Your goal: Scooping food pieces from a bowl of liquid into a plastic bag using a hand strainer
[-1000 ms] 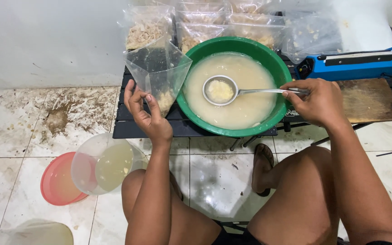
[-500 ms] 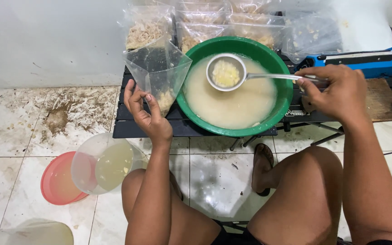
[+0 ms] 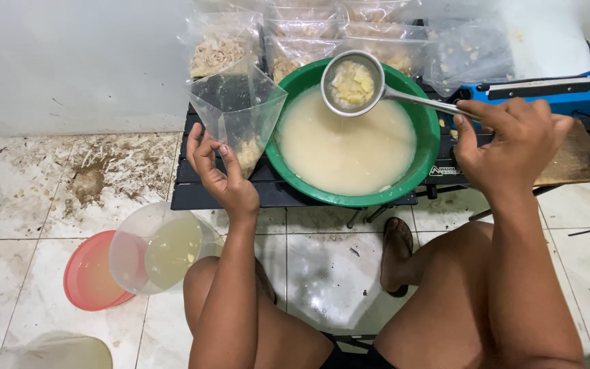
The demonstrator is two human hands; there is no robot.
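Observation:
My left hand point(image 3: 218, 171) holds a clear plastic bag point(image 3: 238, 109) open by its edge; a little pale food lies at the bag's bottom. My right hand point(image 3: 510, 140) grips the handle of a metal ladle point(image 3: 353, 83). The ladle's bowl is raised over the far side of a green basin point(image 3: 423, 130) and carries pale yellow chunks. The basin holds cloudy whitish liquid and sits on a low black table point(image 3: 192, 191), with the bag just left of it.
Several filled plastic bags point(image 3: 221, 48) lie behind the basin against the wall. A blue bag sealer point(image 3: 554, 87) and a wooden board point(image 3: 575, 160) sit at the right. A clear tub point(image 3: 158, 249) of yellowish liquid and a red lid point(image 3: 89, 277) rest on the stained tile floor.
My right hand has lifted the ladle out of the liquid and carried it up toward the basin's far rim. The left hand with the bag has stayed put.

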